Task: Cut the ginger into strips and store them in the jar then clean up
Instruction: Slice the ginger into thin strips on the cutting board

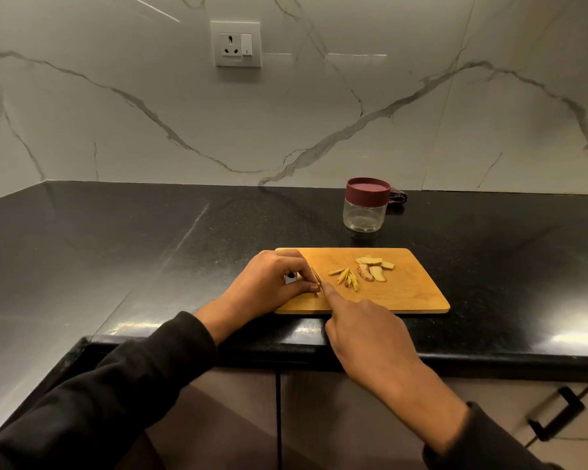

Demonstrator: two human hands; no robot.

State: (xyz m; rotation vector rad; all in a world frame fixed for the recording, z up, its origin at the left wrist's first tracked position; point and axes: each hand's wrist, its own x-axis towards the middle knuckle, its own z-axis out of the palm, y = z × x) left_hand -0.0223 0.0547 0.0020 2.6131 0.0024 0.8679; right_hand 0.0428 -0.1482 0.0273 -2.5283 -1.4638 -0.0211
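Note:
A wooden cutting board [408, 293] lies near the counter's front edge. On it are several thin ginger strips [347, 279] and, to their right, a few flat ginger slices [374, 269]. My left hand [269, 286] rests at the board's left end, its curled fingertips pinching a small ginger piece [317, 291]. My right hand [364, 330] grips a knife; its handle is hidden under the palm and the index finger lies along the narrow blade [316, 276], which stands against the held piece. A glass jar [365, 213] with a maroon lid, closed and empty, stands behind the board.
A dark patterned cloth [398, 197] lies behind the jar against the marble wall. The black counter [150, 252] stretches left and right of the board. A wall socket [236, 44] sits above. Cabinet doors with a black handle [557, 415] are below the counter edge.

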